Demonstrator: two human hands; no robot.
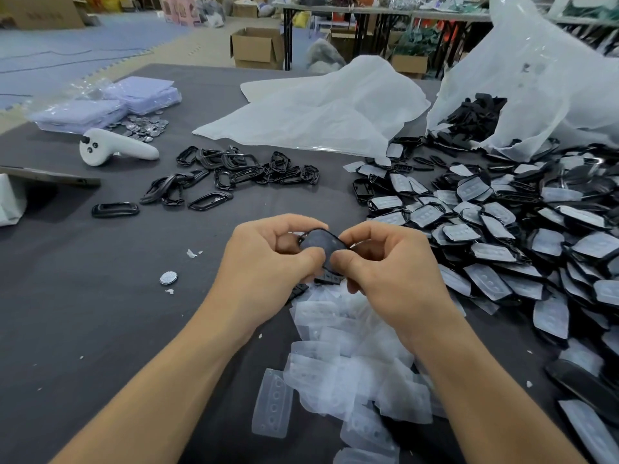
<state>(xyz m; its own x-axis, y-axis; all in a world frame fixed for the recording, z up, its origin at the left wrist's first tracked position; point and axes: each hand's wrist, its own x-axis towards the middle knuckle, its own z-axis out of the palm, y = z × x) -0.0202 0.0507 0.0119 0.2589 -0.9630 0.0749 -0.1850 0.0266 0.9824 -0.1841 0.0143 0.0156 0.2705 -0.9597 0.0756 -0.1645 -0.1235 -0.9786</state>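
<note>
Shell [318,243] of black plastic, pinched between the thumbs and curled fingers of the left hand [268,259] and right hand [385,264] just above the table [100,313], seemingly so its film can be picked off. Clear films [351,349] heap beneath the wrists; film-covered shells [502,249] spread right of the right hand, bare frames [234,172] beyond the left. Thumbs hide the shell's near edge.
</note>
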